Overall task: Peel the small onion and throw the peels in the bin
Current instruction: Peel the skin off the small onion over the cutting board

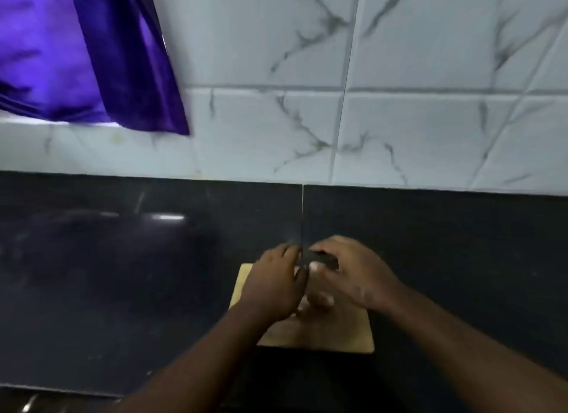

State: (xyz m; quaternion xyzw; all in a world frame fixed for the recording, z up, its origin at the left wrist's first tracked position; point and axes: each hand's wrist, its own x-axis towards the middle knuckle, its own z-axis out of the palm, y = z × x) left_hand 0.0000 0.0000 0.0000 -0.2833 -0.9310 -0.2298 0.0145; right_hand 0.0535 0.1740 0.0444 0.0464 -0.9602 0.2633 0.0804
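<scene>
My two hands meet over a small wooden cutting board (341, 335) on the black counter. My left hand (273, 286) is curled, knuckles up, with its fingertips pressed against my right hand. My right hand (347, 277) is closed around a dark object (321, 258) that looks like a knife handle. A thin pale line (302, 215) runs away from the hands; it may be a blade seen edge-on or a seam in the counter. The small onion is hidden behind my fingers, and the frame is blurred. No peels or bin show.
The glossy black counter (123, 274) spreads left and right of the board and ends at a white marble-look tiled wall (399, 129). A purple cloth (101, 59) hangs at the upper left. The counter's front edge (61, 389) shows at the lower left.
</scene>
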